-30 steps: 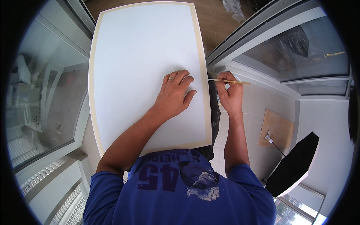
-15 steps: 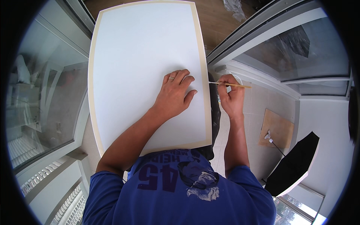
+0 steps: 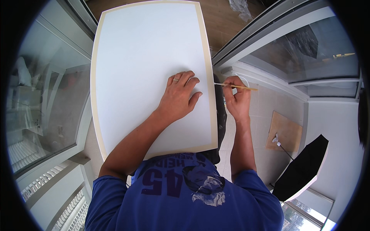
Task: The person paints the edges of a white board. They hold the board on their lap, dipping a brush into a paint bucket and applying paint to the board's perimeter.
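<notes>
A large white board (image 3: 150,50), bordered with beige tape, lies in front of me with its near edge at my body. My left hand (image 3: 178,94) rests on the lower right part of its blank face, fingers loosely apart and slightly curled, a ring on one of them. Just off the board's right edge, my right hand (image 3: 237,99) pinches a slim paintbrush (image 3: 249,89) with a wooden handle. The brush lies nearly level, and its thin pale front end points left, reaching the taped edge. Whether its tip touches the board, I cannot tell.
Framed glass panels stand at left (image 3: 50,96) and upper right (image 3: 308,50). On the right are a brown flat panel (image 3: 285,131) on the tiled floor and a black photo umbrella (image 3: 302,169) on a stand. Crumpled clear plastic (image 3: 241,9) lies at the far end.
Both hands and the brush stay almost in place; the right hand shifts very slightly left. A small yellow patch now shows in the glass at upper right.
</notes>
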`<act>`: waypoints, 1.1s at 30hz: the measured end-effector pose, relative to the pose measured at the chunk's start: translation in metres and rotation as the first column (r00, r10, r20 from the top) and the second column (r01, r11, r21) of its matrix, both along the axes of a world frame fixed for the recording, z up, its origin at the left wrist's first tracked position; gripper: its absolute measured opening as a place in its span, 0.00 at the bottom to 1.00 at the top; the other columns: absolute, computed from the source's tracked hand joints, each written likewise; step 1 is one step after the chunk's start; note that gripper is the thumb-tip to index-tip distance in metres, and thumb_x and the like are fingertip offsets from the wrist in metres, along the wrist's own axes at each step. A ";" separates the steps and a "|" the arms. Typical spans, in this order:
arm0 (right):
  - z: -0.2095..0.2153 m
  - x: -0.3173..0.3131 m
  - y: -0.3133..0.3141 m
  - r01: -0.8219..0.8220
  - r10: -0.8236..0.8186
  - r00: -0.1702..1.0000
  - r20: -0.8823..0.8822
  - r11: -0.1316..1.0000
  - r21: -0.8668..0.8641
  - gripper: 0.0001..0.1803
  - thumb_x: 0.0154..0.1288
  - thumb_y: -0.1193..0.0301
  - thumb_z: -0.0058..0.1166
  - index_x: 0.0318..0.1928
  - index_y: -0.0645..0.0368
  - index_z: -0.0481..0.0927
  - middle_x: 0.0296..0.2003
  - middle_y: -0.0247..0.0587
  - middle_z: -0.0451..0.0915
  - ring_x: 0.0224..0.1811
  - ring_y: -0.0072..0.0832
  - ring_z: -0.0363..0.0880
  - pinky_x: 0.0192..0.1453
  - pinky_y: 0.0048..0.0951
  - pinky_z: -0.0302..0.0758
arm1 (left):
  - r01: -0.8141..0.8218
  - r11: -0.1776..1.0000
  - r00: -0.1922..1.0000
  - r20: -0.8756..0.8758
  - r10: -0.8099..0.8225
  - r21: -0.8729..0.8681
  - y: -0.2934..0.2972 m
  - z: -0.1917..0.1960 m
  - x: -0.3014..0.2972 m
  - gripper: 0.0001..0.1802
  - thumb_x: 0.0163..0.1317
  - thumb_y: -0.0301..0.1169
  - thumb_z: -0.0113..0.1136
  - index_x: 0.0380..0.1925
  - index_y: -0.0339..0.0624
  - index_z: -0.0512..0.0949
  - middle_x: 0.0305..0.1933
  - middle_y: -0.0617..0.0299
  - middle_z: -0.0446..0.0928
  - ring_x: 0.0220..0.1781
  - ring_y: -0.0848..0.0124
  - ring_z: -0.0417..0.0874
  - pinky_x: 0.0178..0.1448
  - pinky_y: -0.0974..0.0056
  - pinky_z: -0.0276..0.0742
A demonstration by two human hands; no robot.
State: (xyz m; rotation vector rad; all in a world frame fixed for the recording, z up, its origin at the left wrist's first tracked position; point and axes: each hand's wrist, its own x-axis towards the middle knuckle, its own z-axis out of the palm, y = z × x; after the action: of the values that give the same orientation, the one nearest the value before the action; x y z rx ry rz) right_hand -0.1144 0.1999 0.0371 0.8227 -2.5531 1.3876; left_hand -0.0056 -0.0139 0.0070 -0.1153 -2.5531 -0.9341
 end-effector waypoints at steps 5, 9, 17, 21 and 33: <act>-0.006 -0.004 0.001 -0.012 0.012 1.000 -0.011 1.000 -0.024 0.04 0.67 0.79 0.58 0.40 0.63 0.84 0.30 0.46 0.85 0.31 0.38 0.84 0.41 0.37 0.80 | 0.006 1.000 1.000 0.003 -0.006 0.004 0.001 0.001 0.000 0.20 0.67 0.31 0.75 0.56 0.41 0.81 0.67 0.52 0.77 0.72 0.50 0.77 0.74 0.44 0.70; 0.002 0.001 -0.001 -0.012 0.012 1.000 0.001 1.000 0.023 0.04 0.67 0.79 0.57 0.40 0.63 0.84 0.29 0.46 0.84 0.30 0.37 0.84 0.39 0.36 0.79 | 0.002 1.000 1.000 0.011 -0.002 0.003 0.000 0.000 0.000 0.20 0.67 0.32 0.75 0.56 0.41 0.82 0.67 0.52 0.77 0.72 0.50 0.77 0.74 0.43 0.70; 0.006 -0.005 -0.005 0.004 -0.004 1.000 -0.010 0.999 0.038 0.04 0.69 0.77 0.57 0.40 0.63 0.84 0.29 0.47 0.85 0.29 0.37 0.85 0.38 0.37 0.80 | 0.003 1.000 1.000 -0.002 -0.003 0.007 0.000 0.000 0.000 0.20 0.67 0.31 0.75 0.56 0.41 0.82 0.67 0.52 0.77 0.71 0.50 0.77 0.73 0.43 0.70; 0.002 -0.013 -0.010 0.019 -0.019 1.000 0.007 1.000 0.006 0.04 0.70 0.77 0.58 0.41 0.64 0.84 0.30 0.47 0.86 0.30 0.37 0.86 0.39 0.36 0.81 | 0.004 1.000 1.000 -0.009 -0.004 0.004 0.000 0.000 -0.001 0.20 0.67 0.30 0.75 0.56 0.40 0.82 0.67 0.52 0.77 0.71 0.50 0.78 0.73 0.44 0.70; -0.003 -0.028 -0.021 0.030 -0.030 1.000 0.004 0.999 -0.029 0.04 0.72 0.78 0.58 0.43 0.65 0.85 0.33 0.47 0.87 0.36 0.35 0.90 0.44 0.34 0.84 | 0.004 1.000 1.000 0.005 -0.004 0.005 0.000 0.001 0.000 0.20 0.67 0.31 0.75 0.56 0.40 0.82 0.67 0.52 0.77 0.71 0.50 0.77 0.73 0.44 0.70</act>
State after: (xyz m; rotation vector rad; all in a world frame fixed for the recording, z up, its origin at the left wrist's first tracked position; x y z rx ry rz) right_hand -0.1429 0.1789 0.0339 0.7741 -2.5309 1.4151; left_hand -0.0057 -0.0140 0.0083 -0.1173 -2.5562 -0.9435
